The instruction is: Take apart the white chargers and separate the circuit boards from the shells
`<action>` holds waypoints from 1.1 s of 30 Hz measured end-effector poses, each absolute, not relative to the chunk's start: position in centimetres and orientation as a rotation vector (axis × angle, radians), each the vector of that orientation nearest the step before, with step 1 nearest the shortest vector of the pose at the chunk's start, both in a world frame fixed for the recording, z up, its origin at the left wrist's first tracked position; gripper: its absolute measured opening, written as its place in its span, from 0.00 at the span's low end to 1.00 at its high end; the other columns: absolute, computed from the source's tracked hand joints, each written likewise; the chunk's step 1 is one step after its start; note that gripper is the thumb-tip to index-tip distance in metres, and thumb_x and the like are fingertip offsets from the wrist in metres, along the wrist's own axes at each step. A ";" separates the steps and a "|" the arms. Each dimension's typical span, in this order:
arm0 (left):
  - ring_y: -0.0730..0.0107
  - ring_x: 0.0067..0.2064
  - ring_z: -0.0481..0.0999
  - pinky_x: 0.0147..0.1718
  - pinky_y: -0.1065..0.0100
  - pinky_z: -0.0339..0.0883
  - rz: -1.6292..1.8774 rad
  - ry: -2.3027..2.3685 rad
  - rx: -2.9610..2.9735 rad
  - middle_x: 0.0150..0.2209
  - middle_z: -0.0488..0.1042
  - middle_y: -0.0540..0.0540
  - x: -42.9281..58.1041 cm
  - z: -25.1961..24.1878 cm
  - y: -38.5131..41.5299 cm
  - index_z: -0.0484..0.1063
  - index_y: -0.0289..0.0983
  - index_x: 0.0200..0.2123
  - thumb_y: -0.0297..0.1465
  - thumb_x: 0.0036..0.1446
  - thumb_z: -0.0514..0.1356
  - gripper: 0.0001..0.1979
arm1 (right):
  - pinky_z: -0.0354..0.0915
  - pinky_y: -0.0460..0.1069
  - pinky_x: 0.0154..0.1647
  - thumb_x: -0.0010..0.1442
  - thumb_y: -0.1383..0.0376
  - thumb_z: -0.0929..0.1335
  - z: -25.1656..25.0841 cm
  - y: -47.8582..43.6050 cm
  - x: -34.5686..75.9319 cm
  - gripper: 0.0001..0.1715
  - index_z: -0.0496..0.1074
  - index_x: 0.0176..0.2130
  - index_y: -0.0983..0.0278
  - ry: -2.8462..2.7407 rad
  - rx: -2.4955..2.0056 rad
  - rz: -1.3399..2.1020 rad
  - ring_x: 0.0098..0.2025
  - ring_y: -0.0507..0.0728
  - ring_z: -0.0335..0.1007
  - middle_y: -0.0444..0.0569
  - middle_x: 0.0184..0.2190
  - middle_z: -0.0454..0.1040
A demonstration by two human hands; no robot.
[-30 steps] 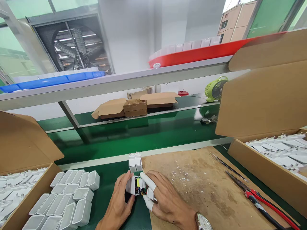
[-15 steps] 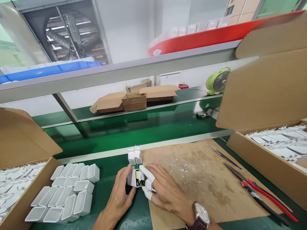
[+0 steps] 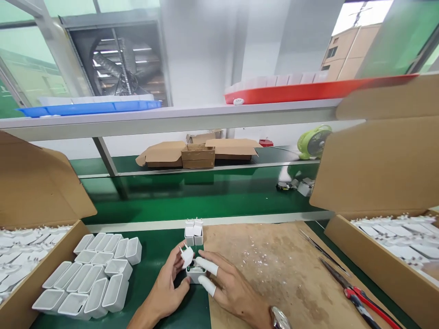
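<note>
A small white charger housing (image 3: 196, 276) stands on the green bench between my hands, a circuit board partly showing at its open top. Above it tilts a white plug cover (image 3: 187, 257) with two metal pins. The fingers of my left hand (image 3: 168, 283) close on the plug cover from behind, with the thumb near the housing's left side. My right hand (image 3: 233, 285) wears white finger cots and pinches the housing from the right. Just beyond, two assembled white chargers (image 3: 194, 233) stand with pins up.
Several empty white housings (image 3: 92, 276) are grouped at left beside an open carton (image 3: 80, 242) of white parts. Brown paper (image 3: 260, 283) covers the bench at right, with tweezers (image 3: 324, 251) and red-handled pliers (image 3: 356, 292). Another carton (image 3: 377, 251) stands far right.
The housing now stands upright on the bench instead of tilted in my hands. The plug cover with pins has come up over its open top at my left fingers. My view has tilted upward.
</note>
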State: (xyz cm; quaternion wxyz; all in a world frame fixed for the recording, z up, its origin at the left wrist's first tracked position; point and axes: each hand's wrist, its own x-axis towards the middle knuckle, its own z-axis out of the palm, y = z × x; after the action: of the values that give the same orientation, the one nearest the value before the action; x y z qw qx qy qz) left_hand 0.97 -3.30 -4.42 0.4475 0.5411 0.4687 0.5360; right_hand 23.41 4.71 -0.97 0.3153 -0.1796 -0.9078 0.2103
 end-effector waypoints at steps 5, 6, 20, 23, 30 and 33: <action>0.43 0.68 0.72 0.67 0.49 0.65 1.395 0.926 1.199 0.68 0.72 0.32 0.1 -2.8 -3.4 0.61 0.42 0.73 0.47 0.63 0.71 0.42 | 0.74 0.54 0.64 0.76 0.65 0.68 -1.4 4.7 22.4 0.21 0.71 0.66 0.56 -2.406 -0.372 0.532 0.62 0.61 0.76 0.56 0.63 0.75; 0.42 0.67 0.73 0.65 0.49 0.67 1.395 0.897 1.160 0.67 0.73 0.32 -0.1 -2.5 -3.4 0.64 0.41 0.72 0.48 0.62 0.72 0.41 | 0.74 0.54 0.63 0.77 0.64 0.67 -1.4 4.8 22.3 0.20 0.72 0.65 0.56 -2.402 -0.369 0.526 0.61 0.61 0.77 0.56 0.62 0.75; 0.60 0.40 0.81 0.40 0.64 0.78 1.651 1.447 1.170 0.39 0.81 0.43 1.6 -3.3 -2.2 0.85 0.39 0.43 0.56 0.55 0.72 0.27 | 0.79 0.54 0.53 0.70 0.68 0.69 -1.3 4.2 21.5 0.19 0.74 0.59 0.57 -2.670 -0.414 0.409 0.49 0.61 0.80 0.58 0.60 0.73; 0.61 0.40 0.80 0.41 0.64 0.77 1.645 1.511 1.356 0.39 0.78 0.44 1.4 -2.8 -2.3 0.87 0.42 0.46 0.55 0.61 0.68 0.24 | 0.78 0.56 0.57 0.65 0.72 0.68 -1.2 4.2 20.9 0.23 0.73 0.58 0.62 -2.733 -0.416 0.376 0.52 0.62 0.80 0.64 0.72 0.60; 0.60 0.43 0.79 0.43 0.60 0.78 1.571 1.529 1.520 0.43 0.75 0.42 0.9 -2.4 -2.6 0.79 0.43 0.62 0.53 0.74 0.53 0.28 | 0.80 0.54 0.48 0.68 0.72 0.65 -1.1 4.6 20.9 0.24 0.71 0.61 0.61 -2.666 -0.330 0.360 0.46 0.62 0.80 0.59 0.54 0.75; 0.57 0.51 0.79 0.53 0.55 0.77 1.721 1.610 1.396 0.52 0.76 0.40 0.3 -2.6 -2.7 0.76 0.42 0.64 0.51 0.76 0.50 0.27 | 0.79 0.54 0.51 0.70 0.73 0.63 -0.2 4.6 21.1 0.29 0.68 0.66 0.56 -2.542 -0.337 0.400 0.50 0.62 0.80 0.58 0.57 0.75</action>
State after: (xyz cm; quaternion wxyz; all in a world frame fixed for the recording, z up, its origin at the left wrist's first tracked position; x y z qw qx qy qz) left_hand 0.26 -2.66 -2.61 0.1997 0.4993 0.5760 0.6157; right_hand 21.11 4.58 -0.21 0.2696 -0.1250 -0.9432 0.1485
